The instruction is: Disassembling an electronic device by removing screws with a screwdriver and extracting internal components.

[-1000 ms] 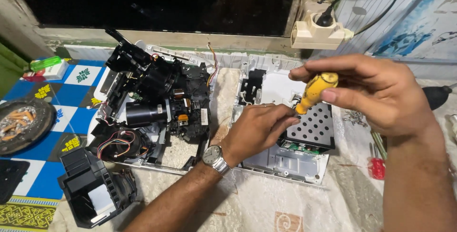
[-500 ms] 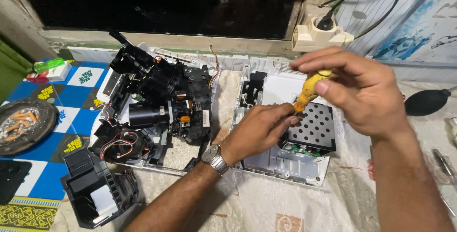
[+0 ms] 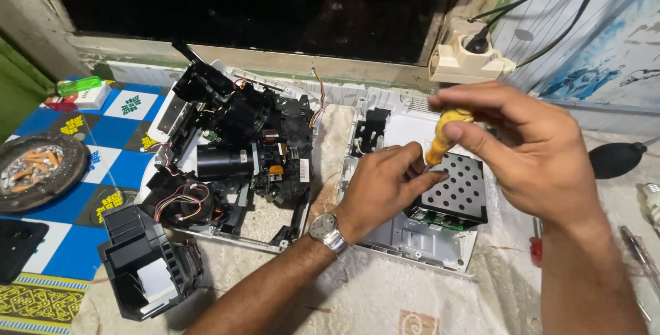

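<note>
Yellow-handled screwdriver (image 3: 445,136), pinched in the right hand (image 3: 529,153), tilts down-left toward the left hand (image 3: 381,187) steadying the perforated metal cover (image 3: 457,191).

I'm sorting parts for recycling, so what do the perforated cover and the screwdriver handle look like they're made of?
Perforated cover: probably thin sheet metal, dark with a dull sheen, punched with regular round holes. Screwdriver handle, in the right hand: likely moulded plastic, glossy yellow-orange.
</note>
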